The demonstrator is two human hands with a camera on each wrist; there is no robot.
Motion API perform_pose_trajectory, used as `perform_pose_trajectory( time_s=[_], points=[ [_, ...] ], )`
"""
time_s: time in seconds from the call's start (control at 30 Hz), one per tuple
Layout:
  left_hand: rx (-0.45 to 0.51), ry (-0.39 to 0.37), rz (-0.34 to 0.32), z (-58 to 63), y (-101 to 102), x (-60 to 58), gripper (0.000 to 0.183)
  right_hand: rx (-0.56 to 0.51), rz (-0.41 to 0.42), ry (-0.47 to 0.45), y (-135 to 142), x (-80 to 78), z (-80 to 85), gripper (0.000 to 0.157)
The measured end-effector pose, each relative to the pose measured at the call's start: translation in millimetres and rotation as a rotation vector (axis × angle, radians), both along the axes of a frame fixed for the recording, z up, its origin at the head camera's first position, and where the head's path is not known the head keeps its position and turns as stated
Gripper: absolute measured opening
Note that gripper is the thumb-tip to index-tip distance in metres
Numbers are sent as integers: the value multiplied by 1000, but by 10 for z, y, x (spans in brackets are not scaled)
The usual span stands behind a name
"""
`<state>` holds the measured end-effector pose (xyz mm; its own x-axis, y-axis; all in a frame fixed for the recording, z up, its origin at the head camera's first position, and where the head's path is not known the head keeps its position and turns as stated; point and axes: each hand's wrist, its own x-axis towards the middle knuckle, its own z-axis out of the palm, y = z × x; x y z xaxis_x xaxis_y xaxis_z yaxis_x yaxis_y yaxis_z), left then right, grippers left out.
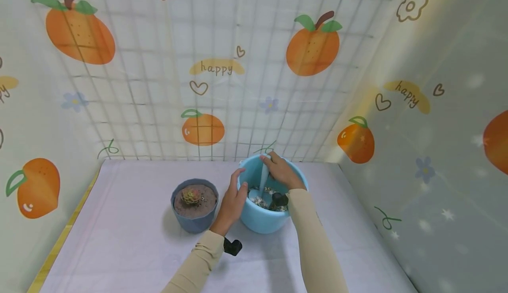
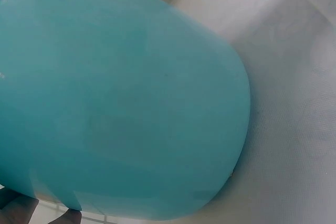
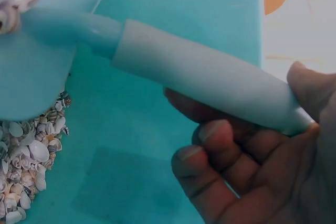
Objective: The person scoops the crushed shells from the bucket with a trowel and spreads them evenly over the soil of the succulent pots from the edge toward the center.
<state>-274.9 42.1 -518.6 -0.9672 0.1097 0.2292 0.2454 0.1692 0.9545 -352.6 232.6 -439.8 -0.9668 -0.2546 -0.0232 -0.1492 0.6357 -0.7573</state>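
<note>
A light blue bucket stands on the table with many small seashells in its bottom. My right hand reaches inside and grips the pale handle of a toy shovel. The shovel's blue blade is down at the shells, and some shells lie on it in the right wrist view. My left hand rests against the bucket's left side, fingers extended at the rim. In the left wrist view the bucket's outer wall fills most of the picture, with two fingertips at its lower edge.
Left of the bucket stands a grey-blue pot with a small succulent in brown soil. A pale cloth covers the table. Fruit-printed curtains enclose the back and sides, with a wire grid showing at the back.
</note>
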Motion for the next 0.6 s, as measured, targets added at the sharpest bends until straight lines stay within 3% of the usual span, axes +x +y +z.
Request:
perform_pose_trajectory(
  time_s=[0.6],
  points=[
    [5,6,-6,-9,-3,-16,54,65,-30,18,0,-10,16,44]
  ],
)
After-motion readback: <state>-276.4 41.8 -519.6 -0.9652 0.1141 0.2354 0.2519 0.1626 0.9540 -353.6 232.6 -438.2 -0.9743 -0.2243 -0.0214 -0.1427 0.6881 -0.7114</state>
